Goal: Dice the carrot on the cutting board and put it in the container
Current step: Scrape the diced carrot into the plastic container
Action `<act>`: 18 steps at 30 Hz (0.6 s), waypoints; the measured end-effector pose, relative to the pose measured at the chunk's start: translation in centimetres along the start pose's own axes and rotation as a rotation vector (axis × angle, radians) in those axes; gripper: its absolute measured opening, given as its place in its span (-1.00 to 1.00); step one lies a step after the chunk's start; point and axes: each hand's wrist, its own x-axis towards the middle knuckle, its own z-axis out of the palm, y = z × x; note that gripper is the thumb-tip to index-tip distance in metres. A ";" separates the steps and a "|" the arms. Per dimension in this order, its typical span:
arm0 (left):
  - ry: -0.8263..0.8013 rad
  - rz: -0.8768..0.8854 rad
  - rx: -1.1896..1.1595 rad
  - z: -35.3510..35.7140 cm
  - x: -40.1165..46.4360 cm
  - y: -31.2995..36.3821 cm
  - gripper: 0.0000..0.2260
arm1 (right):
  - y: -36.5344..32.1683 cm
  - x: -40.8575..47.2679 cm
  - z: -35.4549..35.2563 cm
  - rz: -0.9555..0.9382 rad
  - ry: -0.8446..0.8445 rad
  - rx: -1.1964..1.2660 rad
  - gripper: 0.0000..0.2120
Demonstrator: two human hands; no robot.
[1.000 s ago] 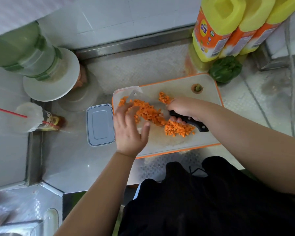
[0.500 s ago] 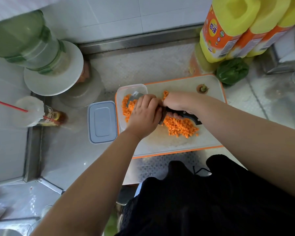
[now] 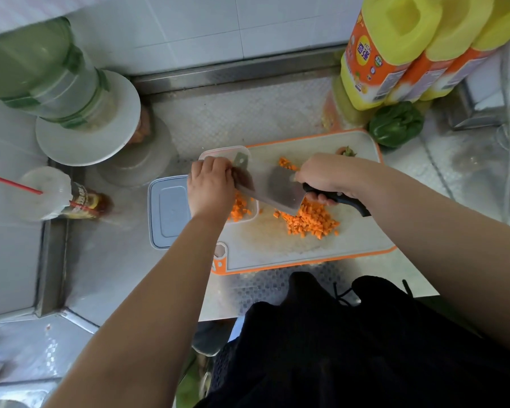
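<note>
An orange-rimmed white cutting board (image 3: 277,254) lies on the steel counter. A clear plastic container (image 3: 224,149) stands on its left end with diced carrot (image 3: 239,209) inside. My right hand (image 3: 327,176) grips the black handle of a cleaver (image 3: 280,189), whose blade slants over the container. My left hand (image 3: 209,188) hovers above the container, its bent fingers touching the blade near the tip. A larger pile of diced carrot (image 3: 311,222) lies on the board below the blade, and a small heap (image 3: 286,164) lies behind it. The carrot's top stub (image 3: 348,151) sits near the far edge.
The container's grey lid (image 3: 171,212) lies left of the board. A green pepper (image 3: 396,123) and yellow oil bottles (image 3: 395,48) stand at the back right. A big green bottle (image 3: 42,69) over a white plate and a cup with a red straw (image 3: 46,192) are left.
The cleaver, loaded with carrot, swung left over the container. My left hand pushed the carrot off the blade into the container, and the blade is bare now.
</note>
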 end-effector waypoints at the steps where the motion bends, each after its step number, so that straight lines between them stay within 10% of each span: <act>1: 0.001 -0.037 0.027 -0.3 -0.3 0.1 -0.78 | 0.2 -0.2 -0.1 -0.001 0.016 -0.008 -0.72; 8: -0.100 0.179 0.193 -2.1 -3.6 1.8 -0.31 | 0.7 -1.3 0.2 -0.063 0.087 -0.044 -0.69; 11: -0.232 0.003 0.212 -1.5 -3.9 1.0 -0.29 | 1.3 -1.4 0.2 -0.098 0.093 -0.014 -0.67; 18: 0.166 0.038 0.055 -1.6 -3.2 2.3 -0.80 | 7.1 -1.4 -1.7 -0.372 0.314 0.103 -0.71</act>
